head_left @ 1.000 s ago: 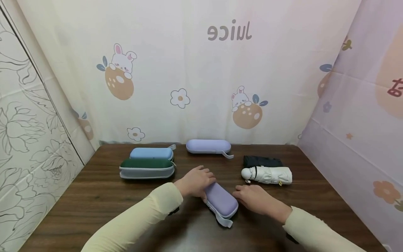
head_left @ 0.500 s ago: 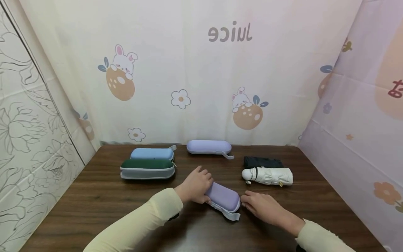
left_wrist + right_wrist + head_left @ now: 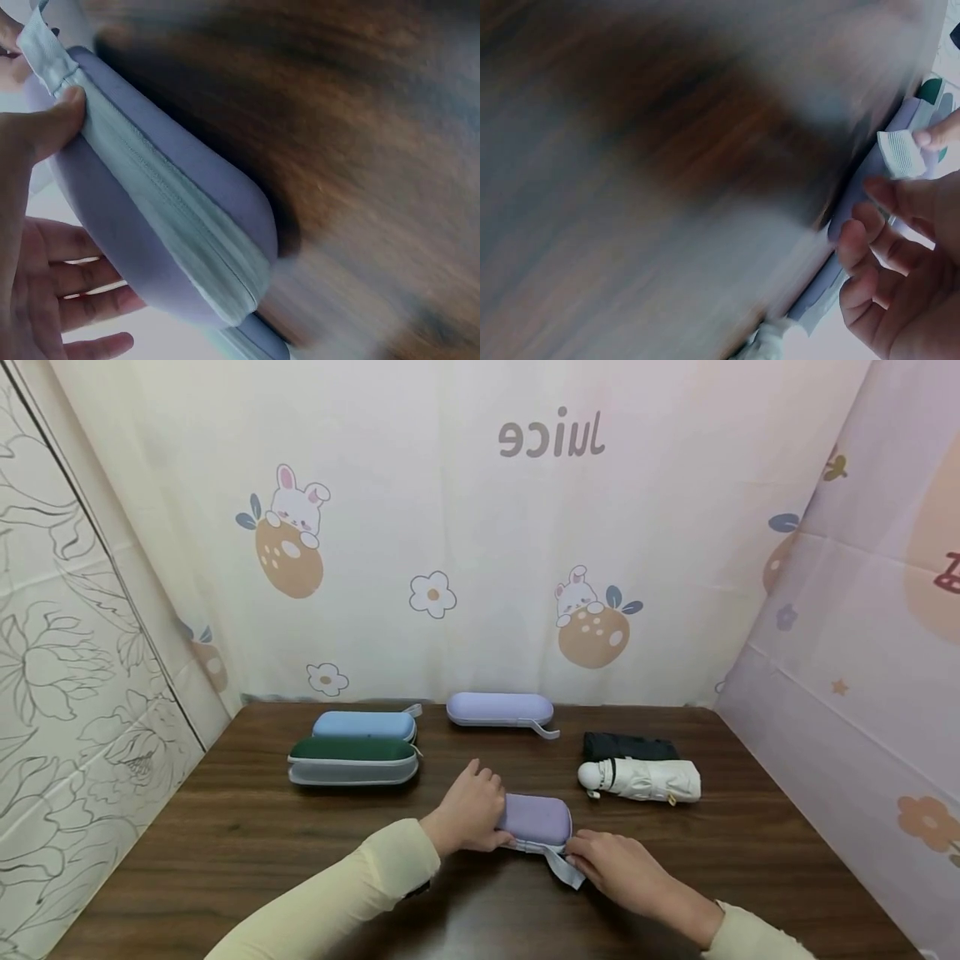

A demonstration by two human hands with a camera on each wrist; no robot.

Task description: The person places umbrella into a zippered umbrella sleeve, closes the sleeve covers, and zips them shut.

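A purple zippered hard case (image 3: 536, 820) lies crosswise on the table in front of me. My left hand (image 3: 468, 810) grips its left end; in the left wrist view the thumb presses on the pale zipper band (image 3: 169, 195), with the other fingers behind the case. A pale fabric strap (image 3: 564, 870) hangs from the near side toward the right end. Right at that end are the curled fingers of my right hand (image 3: 626, 870), thumb and index tips close together by the zipper edge. Whether they pinch the zipper pull I cannot tell.
Back left, a green case (image 3: 352, 750) stands before a light blue case (image 3: 363, 725). Another lavender case (image 3: 500, 707) is at the back middle. To the right, a folded white umbrella (image 3: 652, 778) lies in front of a folded black one (image 3: 628, 746).
The purple case has turned from slanting to nearly crosswise, its strap end swinging away from me and right. My right hand moved slightly right and nearer; it is now at the case's end.
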